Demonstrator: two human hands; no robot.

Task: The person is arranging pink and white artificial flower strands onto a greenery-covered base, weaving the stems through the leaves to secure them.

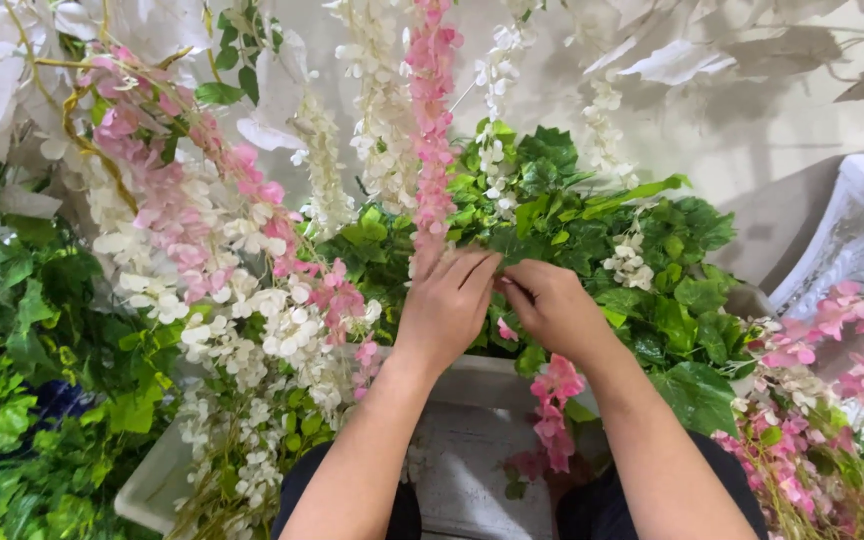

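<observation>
My left hand (449, 302) and my right hand (549, 303) meet in the middle of the view, fingertips together among green artificial leaves (592, 235). A hanging strand of pink artificial blossoms (432, 120) comes down to my left hand's fingers. Both hands pinch at its lower end or at a stem there; the exact grip is hidden by the fingers. A short pink flower cluster (555, 405) dangles below my right wrist. Under the hands lies a white rectangular planter (472, 440).
White and pink flower garlands (242, 290) hang on the left, with more green foliage (32, 420) at the lower left. Another pink and white spray (812, 400) lies at the right, beside a white ornate object (852, 240). A pale wall stands behind.
</observation>
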